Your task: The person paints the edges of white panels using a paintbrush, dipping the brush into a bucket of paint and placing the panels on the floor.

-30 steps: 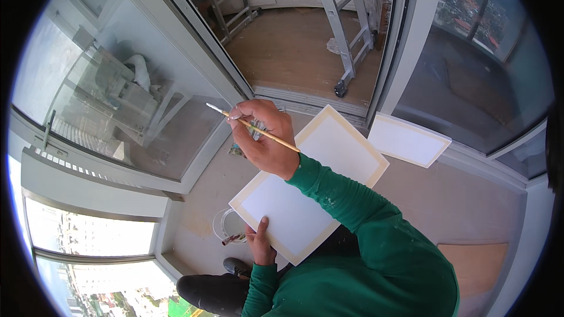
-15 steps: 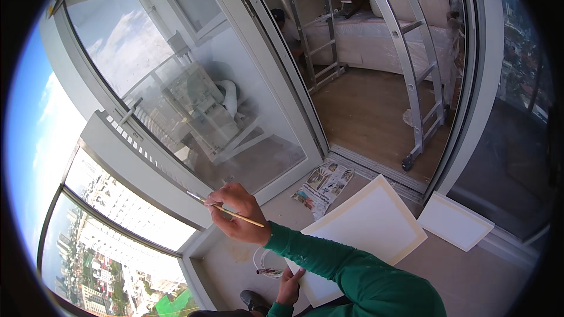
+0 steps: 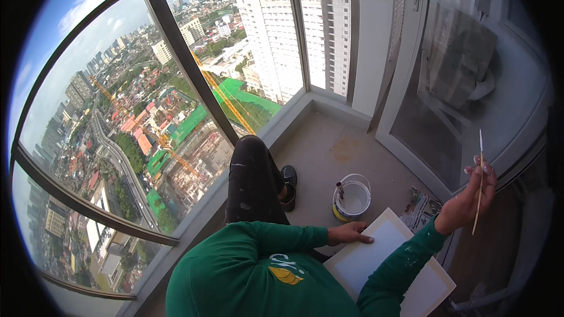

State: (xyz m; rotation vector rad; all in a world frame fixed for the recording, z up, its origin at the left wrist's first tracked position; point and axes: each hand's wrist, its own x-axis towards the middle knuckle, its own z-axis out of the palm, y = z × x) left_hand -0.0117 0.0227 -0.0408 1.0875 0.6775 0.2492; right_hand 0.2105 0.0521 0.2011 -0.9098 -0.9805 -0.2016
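Note:
My right hand [image 3: 463,204], raised at the right, pinches a thin paintbrush [image 3: 480,185] with a wooden handle and its pale tip pointing up. The fingertips have white smears. My left hand [image 3: 351,233] grips the edge of a flat white panel [image 3: 356,263] with a cream border, thumb on its face. The panel lies tilted by my lap, partly hidden under my right green sleeve. Just beyond my left hand, a white bucket [image 3: 368,198] stands on the floor with pale contents. A dark-handled brush [image 3: 341,191] leans inside it.
Printed newspaper [image 3: 420,208] lies on the floor beside the panel. A white-framed glass door [image 3: 405,147] stands at the right. Tall windows with dark frames [image 3: 188,64] line the left, with a city far below. My bent knee [image 3: 249,161] is close to the sill.
The view has swung left, toward the windows. The bucket shows fully now, while the ladder and second white panel are out of sight. Both hands keep their hold on the paintbrush and panel.

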